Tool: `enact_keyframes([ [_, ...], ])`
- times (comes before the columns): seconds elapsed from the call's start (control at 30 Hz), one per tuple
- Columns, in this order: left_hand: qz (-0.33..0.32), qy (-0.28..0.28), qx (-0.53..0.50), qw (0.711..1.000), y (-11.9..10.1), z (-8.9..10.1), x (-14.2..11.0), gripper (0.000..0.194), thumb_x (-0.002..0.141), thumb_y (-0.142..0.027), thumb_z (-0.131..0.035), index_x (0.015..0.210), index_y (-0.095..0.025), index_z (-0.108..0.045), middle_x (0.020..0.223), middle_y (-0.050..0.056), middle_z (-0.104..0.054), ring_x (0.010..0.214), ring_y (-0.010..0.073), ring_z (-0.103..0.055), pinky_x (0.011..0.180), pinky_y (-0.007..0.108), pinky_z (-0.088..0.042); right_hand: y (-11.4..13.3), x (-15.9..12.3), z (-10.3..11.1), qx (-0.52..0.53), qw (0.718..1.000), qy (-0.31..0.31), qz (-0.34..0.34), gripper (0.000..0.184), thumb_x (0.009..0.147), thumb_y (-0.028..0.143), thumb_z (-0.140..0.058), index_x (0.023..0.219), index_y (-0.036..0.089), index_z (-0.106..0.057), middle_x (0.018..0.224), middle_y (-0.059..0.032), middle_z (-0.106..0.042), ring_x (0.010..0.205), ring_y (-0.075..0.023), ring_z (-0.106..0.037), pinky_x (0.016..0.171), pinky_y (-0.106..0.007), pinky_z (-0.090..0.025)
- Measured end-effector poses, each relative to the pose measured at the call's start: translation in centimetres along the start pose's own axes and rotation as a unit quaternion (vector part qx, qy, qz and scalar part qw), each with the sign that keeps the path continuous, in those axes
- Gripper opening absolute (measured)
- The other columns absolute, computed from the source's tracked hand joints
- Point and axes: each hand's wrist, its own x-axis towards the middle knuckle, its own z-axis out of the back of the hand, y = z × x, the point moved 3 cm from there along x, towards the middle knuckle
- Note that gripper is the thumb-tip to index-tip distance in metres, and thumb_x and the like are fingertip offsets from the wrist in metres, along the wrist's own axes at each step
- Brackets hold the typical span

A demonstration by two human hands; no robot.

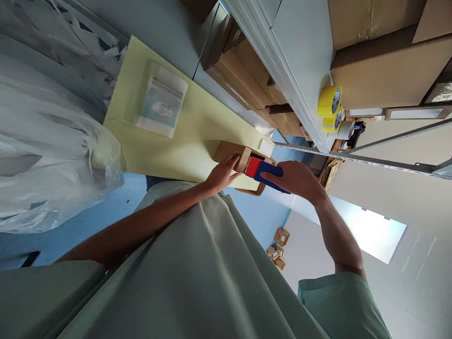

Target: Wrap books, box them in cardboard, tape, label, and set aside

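My left hand grips a small brown cardboard box at the edge of the pale yellow tabletop, with fingers over one side and thumb apart. In my right hand is a blue-and-red box, held by its blue part. The red end of that box is at the open end of the cardboard box; whether it reaches inside I cannot tell. Farther along the tabletop lies a flat clear-wrapped packet with a printed picture and lettering.
Yellow tape rolls stand on a white shelf among large cartons. Other cardboard boxes sit beneath the shelf. Crumpled clear plastic sheeting hangs at the left. Small cartons rest on the blue floor.
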Motion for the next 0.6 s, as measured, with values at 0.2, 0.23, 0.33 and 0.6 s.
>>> enact_keyframes([
  [0.2,-0.035,0.035,0.002,0.999,0.2,-0.6,0.3,0.087,0.107,-0.035,-0.072,0.180,-0.016,-0.028,0.183,0.025,-0.037,0.171,0.0368,-0.040,0.138,0.053,-0.042,0.1,0.0,-0.2,0.018,1.000,-0.001,0.008,0.064,0.105,0.081,-0.053,0.096,0.021,-0.075,0.078,-0.0090,-0.074,0.078,-0.0261,-0.072,0.065,-0.032,-0.037],
  [0.23,-0.037,0.037,-0.001,0.999,0.2,-0.6,0.3,0.086,0.108,-0.035,-0.069,0.181,-0.016,-0.027,0.184,0.024,-0.037,0.171,0.0360,-0.040,0.139,0.053,-0.041,0.2,0.0,-0.2,0.021,1.000,-0.001,0.011,0.064,0.105,0.081,-0.053,0.097,0.022,-0.075,0.078,-0.0086,-0.074,0.078,-0.0261,-0.072,0.066,-0.032,-0.037],
  [0.33,-0.036,0.033,0.001,0.999,0.2,0.1,-0.2,0.084,0.111,-0.034,-0.064,0.182,-0.016,-0.023,0.185,0.024,-0.034,0.172,0.0355,-0.038,0.139,0.052,-0.040,0.8,-0.1,0.1,0.028,0.999,-0.005,0.020,0.063,0.106,0.081,-0.053,0.100,0.022,-0.076,0.078,-0.0078,-0.074,0.078,-0.0256,-0.072,0.067,-0.032,-0.037],
  [0.6,-0.022,0.006,0.022,0.999,0.7,5.1,-3.3,0.104,0.103,-0.044,-0.079,0.183,-0.018,-0.017,0.184,0.026,-0.035,0.171,0.0409,-0.039,0.139,0.058,-0.040,2.7,-0.4,1.5,0.011,0.999,0.007,0.045,0.064,0.107,0.080,-0.053,0.096,0.022,-0.075,0.086,-0.0098,-0.078,0.083,-0.0259,-0.073,0.068,-0.033,-0.038],
])
